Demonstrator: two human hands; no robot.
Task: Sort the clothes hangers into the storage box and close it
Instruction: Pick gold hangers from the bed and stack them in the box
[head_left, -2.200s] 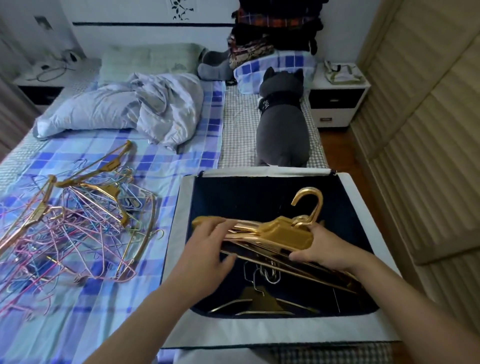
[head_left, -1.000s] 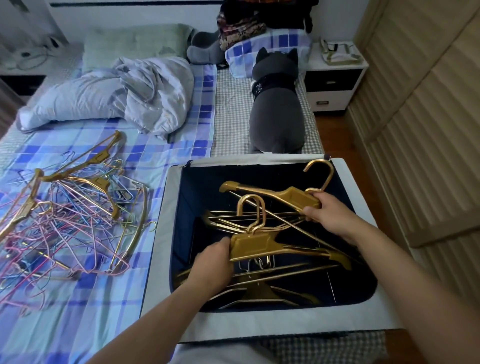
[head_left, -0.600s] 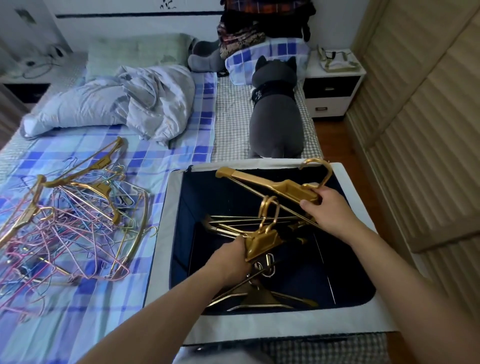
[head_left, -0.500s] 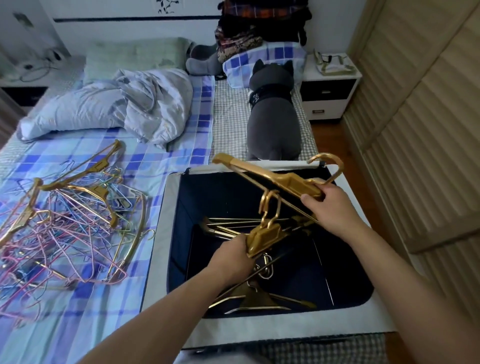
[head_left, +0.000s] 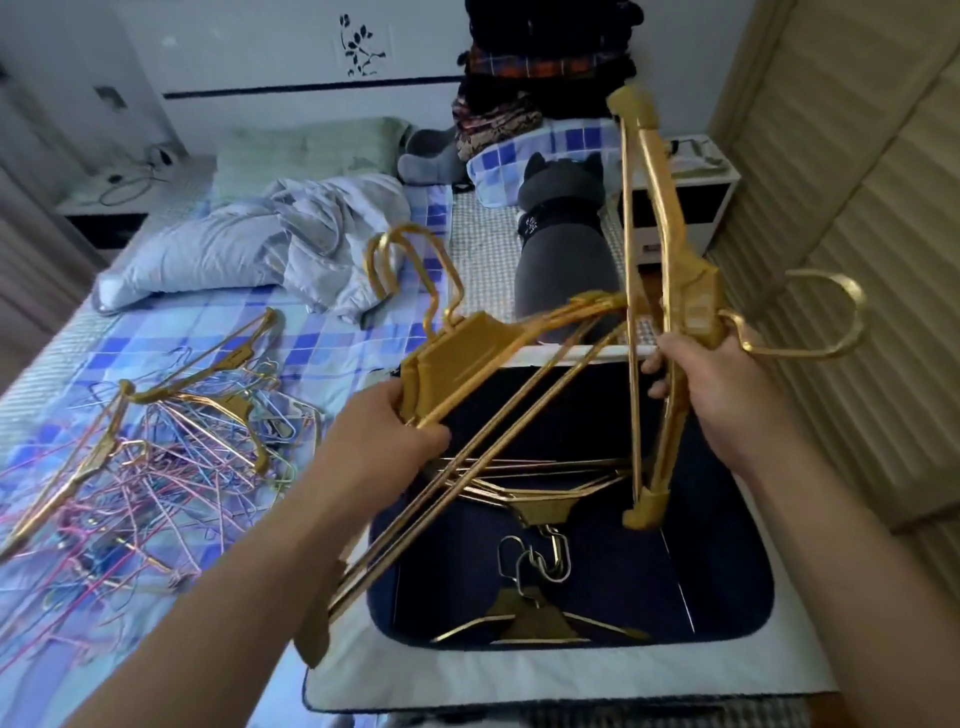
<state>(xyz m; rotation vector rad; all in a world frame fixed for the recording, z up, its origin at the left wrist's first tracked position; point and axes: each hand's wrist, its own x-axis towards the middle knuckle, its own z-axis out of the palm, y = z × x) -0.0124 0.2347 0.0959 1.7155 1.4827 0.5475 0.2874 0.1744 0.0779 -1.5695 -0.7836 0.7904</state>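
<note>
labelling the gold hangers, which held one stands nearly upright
The single gold hanger gripped by the right hand; its hook points right. The left hand holds a slanted bunch of gold hangers instead.

gold hangers (head_left: 467, 353); navy box (head_left: 597, 582); blue-checked sheet (head_left: 332, 353).

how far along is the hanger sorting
Early on. Done: a few gold hangers lie in the open box. In hand: the left hand grips a gold bundle and the right hand holds one gold hanger upright, both above the box. Left: the tangled pile of wire and gold hangers on the bed, then closing the box.
</note>
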